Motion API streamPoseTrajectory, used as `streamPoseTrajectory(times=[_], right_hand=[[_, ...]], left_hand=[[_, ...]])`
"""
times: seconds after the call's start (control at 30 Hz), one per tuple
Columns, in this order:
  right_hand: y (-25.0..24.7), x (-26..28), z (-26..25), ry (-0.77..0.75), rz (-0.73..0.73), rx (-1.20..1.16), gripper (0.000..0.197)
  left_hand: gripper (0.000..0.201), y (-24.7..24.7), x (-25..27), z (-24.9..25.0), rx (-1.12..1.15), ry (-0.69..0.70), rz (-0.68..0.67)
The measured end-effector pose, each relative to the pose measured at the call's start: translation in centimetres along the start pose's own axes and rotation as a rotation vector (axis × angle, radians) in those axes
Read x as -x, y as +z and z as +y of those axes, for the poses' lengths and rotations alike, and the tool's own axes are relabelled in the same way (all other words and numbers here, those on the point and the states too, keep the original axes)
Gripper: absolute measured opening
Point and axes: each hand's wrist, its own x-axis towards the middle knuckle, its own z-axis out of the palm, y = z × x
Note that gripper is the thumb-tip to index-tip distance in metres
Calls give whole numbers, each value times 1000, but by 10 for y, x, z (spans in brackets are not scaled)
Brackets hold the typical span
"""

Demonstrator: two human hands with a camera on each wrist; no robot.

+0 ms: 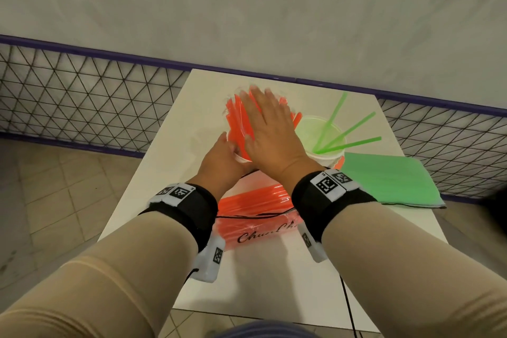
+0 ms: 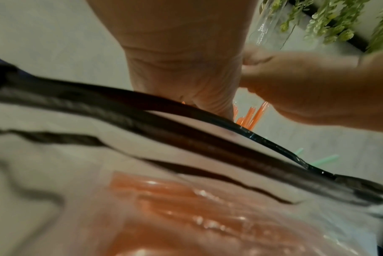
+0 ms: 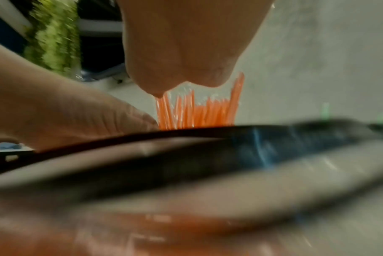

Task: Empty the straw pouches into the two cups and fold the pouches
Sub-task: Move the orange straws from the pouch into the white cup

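My left hand (image 1: 225, 155) grips the rim of a white cup (image 1: 242, 158) on the white table (image 1: 274, 282). A bunch of orange straws (image 1: 237, 118) in clear wrap stands in that cup. My right hand (image 1: 263, 123) lies flat against the straws with its fingers straight. The right wrist view shows the orange straws (image 3: 199, 112) just under the palm. An orange straw pouch (image 1: 255, 208) with black script lies under my wrists. A second cup (image 1: 315, 132), tinted green, holds a few green straws (image 1: 354, 129) on the right. Beside it lies a flat green pouch (image 1: 389, 181).
A purple-railed wire mesh fence (image 1: 82, 96) runs behind and beside the table, with a grey wall beyond. A black cable (image 1: 347, 302) crosses the orange pouch and hangs over the table's near edge. Tiled floor lies to the left.
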Motion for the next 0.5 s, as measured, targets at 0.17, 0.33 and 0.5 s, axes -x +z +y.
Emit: streamPoseTrajectory(times=[0.17, 0.33, 0.5], right_hand=[[-24, -31, -10, -53, -10, 85, 81], [-32, -50, 6, 110, -188, -68, 83], [-30, -55, 4, -10, -313, -19, 77]], left_hand=[[78, -1, 8, 6, 67, 129, 43], [35, -2, 13, 14, -162, 91, -3], [43, -4, 18, 25, -269, 89, -3]])
